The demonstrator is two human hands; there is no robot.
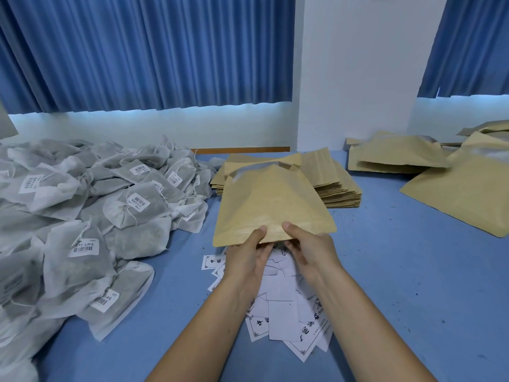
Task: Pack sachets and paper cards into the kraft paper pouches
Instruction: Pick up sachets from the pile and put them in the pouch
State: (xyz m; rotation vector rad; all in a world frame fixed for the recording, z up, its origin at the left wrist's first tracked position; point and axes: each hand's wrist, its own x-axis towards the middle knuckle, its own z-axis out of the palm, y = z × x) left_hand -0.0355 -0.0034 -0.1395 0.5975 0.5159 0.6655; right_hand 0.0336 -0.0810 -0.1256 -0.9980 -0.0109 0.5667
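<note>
Left hand [249,255] and right hand [308,249] both pinch the near edge of a kraft pouch [272,199], held over the paper cards [283,307] at mid counter [399,271] (mouth seemingly at the far end), so likely the opening step; next needs a sachet [135,205] from the left pile.

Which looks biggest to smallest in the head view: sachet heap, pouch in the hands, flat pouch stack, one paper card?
1. sachet heap, by far.
2 or 3. held pouch and flat pouch stack: unsure, the pouch is nearer and covers part of the stack.
4. paper card.
</note>
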